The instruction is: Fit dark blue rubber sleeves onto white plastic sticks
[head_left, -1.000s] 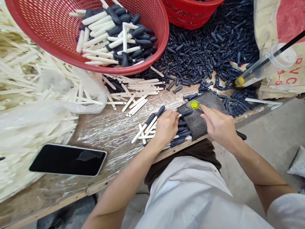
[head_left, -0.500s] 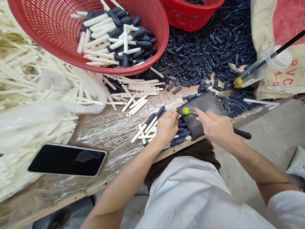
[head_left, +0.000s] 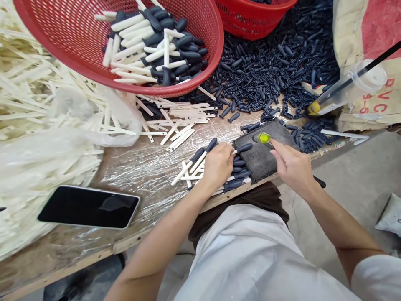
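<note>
Left hand pinching stick, handle over pad; right hand gripping hammer above pad, seemingly hammering; next blow needing aim.

A brown wooden workbench with a bare timber front edge runs aslant from near left to far right, its top wrapped in wrinkled, clear plastic film that catches white glints of light. To the right spreads a grey concrete floor, a white bag resting on it; a dark, round-edged object stands below at near left.
</note>
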Demonstrator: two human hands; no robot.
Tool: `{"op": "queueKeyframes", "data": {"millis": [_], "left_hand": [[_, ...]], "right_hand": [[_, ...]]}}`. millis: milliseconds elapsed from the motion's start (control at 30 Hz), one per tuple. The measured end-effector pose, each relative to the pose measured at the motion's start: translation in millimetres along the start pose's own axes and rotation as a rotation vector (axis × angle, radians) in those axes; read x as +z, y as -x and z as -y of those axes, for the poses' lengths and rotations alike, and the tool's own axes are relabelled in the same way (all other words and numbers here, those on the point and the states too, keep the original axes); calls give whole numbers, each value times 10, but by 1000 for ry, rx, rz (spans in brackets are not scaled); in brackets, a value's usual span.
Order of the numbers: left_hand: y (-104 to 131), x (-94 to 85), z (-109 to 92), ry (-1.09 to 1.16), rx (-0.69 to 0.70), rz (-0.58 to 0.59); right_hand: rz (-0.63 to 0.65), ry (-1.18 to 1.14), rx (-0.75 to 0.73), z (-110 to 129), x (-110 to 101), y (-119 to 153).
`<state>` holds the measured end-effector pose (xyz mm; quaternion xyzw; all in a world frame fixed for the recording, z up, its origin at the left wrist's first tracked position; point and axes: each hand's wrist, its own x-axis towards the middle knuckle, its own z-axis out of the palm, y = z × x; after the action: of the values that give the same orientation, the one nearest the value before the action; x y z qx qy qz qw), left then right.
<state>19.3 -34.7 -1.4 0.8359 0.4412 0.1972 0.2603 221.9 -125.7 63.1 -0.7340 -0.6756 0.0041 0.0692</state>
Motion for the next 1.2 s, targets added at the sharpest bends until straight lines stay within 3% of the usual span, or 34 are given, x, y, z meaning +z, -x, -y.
{"op": "queueKeyframes", "data": {"millis": [133,267,367,433,600,700,767,867,967,1067,1200], "left_hand": [[-6,-18,11,-10,-18,-1],[-7,-15,22,-7,-32,11],[-11,-2,20,-3,-35,5],[-29,-35,18,10,-49,-12],[-79,-419,87,14,-83,-68],[28,-693,223,-84,-105,1],[182,-774,328,-123,-134,54],[447,-724,421,-103,-156,104],[616,-584,365,-88,-105,230],[641,-467,214,-164,-62,347],[538,-407,101,-263,-28,364]], "right_hand": [[122,37,-31,-10,34,-20],[101,-9,-11,-17,30,-60],[191,39,-15,-16,20,-103],[166,71,2,-34,43,-148],[-22,153,-27,-173,266,-293],[-103,132,-109,-262,450,-348],[-140,97,-127,-302,556,-358],[-143,57,-124,-330,656,-348],[-126,27,-118,-326,676,-336],[-118,23,-111,-309,654,-333],[-122,37,-106,-297,653,-337]]}}
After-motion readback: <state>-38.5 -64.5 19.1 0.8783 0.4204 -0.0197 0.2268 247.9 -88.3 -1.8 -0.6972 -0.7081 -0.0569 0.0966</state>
